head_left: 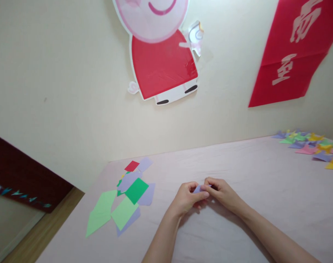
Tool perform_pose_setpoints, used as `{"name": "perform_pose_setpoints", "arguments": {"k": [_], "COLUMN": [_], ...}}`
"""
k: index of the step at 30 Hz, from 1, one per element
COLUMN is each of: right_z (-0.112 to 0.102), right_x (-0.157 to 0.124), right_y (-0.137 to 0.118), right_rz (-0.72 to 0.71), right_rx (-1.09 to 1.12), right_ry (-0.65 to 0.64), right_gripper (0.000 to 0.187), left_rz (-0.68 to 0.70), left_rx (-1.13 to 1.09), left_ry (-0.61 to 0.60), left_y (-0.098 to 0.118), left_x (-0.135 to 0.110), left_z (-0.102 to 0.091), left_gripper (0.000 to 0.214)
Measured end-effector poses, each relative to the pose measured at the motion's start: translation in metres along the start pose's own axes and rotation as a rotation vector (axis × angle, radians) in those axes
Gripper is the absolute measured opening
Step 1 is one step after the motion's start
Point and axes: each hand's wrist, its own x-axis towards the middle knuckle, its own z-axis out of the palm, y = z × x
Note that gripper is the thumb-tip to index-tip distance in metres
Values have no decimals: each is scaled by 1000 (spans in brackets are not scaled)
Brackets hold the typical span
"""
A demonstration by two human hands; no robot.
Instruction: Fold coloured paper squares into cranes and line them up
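A small piece of purple paper (198,189) is pinched between my two hands, just above the pale pink sheet (226,160). My left hand (188,197) grips it from the left, the thumb laid along its near side. From the right, my right hand (217,190) pinches its other edge between thumb and fingers. Most of the paper is covered by my fingers, so its folds cannot be made out.
Loose paper squares lie at the left: light green (103,210), dark green (137,191), red (132,166) and purple ones. Several folded paper pieces (316,146) in mixed colours are grouped at the far right. Behind stands a wall (73,91) with a cartoon cutout (163,62) and a red banner (286,62).
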Motion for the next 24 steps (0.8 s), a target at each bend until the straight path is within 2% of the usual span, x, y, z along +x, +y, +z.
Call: {"name": "perform_pose_setpoints", "arguments": {"k": [4, 11, 13, 18, 21, 24], "right_z": [2, -4, -3, 0, 0, -1], "right_x": [-1, 3, 4, 4, 3, 2], "right_y": [-1, 1, 2, 4, 1, -1], "right_rz": [-10, 10, 4, -37, -132, -252], "right_rx": [-9, 80, 94, 49, 56, 22], "right_ry": [-8, 21, 33, 38, 41, 41], "right_gripper": [42, 45, 45, 39, 24, 27], "left_rz": [-8, -26, 4, 72, 114, 122], "left_rx": [-1, -35, -68, -181, -197, -208], "left_ry": [-48, -111, -86, 28, 103, 117], "left_y": [-6, 5, 5, -2, -5, -5], "left_x": [2, -4, -4, 4, 7, 7], "left_z": [-3, -12, -11, -4, -4, -7], "left_gripper": [44, 47, 53, 45, 45, 46]}}
